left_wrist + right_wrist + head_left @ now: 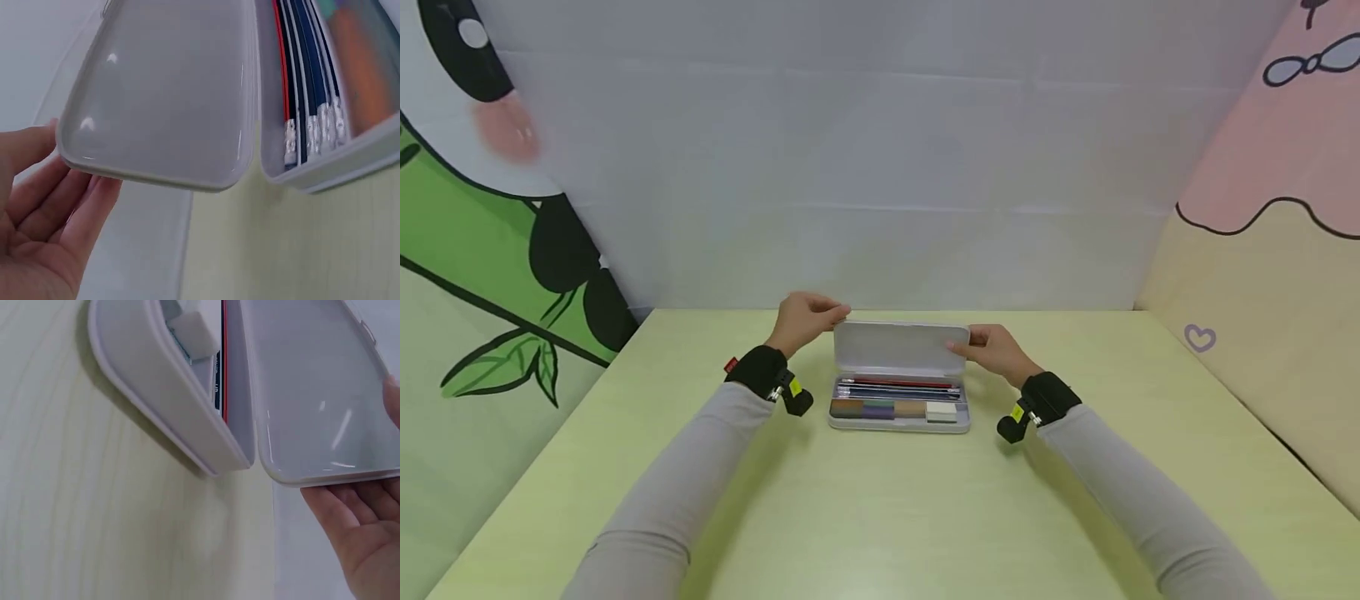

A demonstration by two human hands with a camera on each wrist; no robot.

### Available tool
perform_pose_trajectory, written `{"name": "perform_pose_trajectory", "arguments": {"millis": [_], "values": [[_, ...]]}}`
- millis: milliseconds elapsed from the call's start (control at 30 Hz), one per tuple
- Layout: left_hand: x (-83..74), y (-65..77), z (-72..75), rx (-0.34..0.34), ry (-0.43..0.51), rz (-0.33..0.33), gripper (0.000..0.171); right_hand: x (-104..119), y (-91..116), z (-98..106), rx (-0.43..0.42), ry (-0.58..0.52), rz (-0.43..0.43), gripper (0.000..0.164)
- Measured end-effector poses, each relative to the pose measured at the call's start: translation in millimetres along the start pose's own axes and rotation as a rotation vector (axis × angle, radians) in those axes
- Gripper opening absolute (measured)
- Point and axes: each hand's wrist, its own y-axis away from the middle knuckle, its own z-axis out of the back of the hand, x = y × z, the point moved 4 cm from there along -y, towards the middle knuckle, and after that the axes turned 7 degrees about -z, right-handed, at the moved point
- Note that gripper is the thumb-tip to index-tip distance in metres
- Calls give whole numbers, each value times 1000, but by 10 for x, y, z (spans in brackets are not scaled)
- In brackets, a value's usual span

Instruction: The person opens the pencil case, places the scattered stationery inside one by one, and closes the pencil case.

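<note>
A white pencil case point(898, 427) stands on the table with its lid point(891, 348) raised upright at the back. My left hand point(805, 323) holds the lid's top left corner, thumb at the rim and fingers behind it. At the lid's right edge, my right hand point(1002, 354) grips it with the thumb on the inner face and the other fingers behind. Several dark pencils point(309, 69) and a red one point(282, 69) lie along the rear compartment. In front sit a white eraser point(941, 412) and brown, green and purple pieces point(877, 409).
The pale wood table point(887, 517) reaches back to a light grey wall sheet point(880, 167). Painted panels stand on both sides, a green and white one point(497, 275) at left and a pink and cream one point(1270, 275) at right. Black wrist cameras point(793, 396) sit on both wrists.
</note>
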Motion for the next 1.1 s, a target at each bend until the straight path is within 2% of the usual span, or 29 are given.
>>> {"name": "perform_pose_trajectory", "arguments": {"millis": [67, 167, 233, 333, 433, 500, 567, 667, 767, 1100], "values": [[146, -27, -58, 71, 96, 107, 37, 13, 25, 12, 22, -2, -3, 36], [242, 23, -75, 139, 143, 154, 38, 51, 60, -12, 89, 4, 9, 50], [232, 100, -73, 185, 112, 127, 36, 69, 110, -40, 118, 19, 9, 55], [153, 233, -101, 253, 23, 54, 31, 86, 236, -102, 135, 108, 68, 48], [63, 356, -164, 298, -106, -36, 27, 107, 380, -203, 119, 266, 218, 37], [17, 439, -206, 317, -175, -87, 26, 126, 459, -283, 92, 357, 315, 37], [-20, 522, -251, 337, -216, -128, 24, 142, 518, -348, 58, 409, 374, 39], [-78, 622, -298, 368, -261, -177, 21, 169, 560, -392, 13, 445, 401, 41], [-122, 685, -325, 370, -321, -214, 19, 198, 573, -412, -8, 462, 416, 43], [-171, 807, -403, 368, -476, -285, 12, 235, 649, -505, -15, 493, 433, 48]]}}
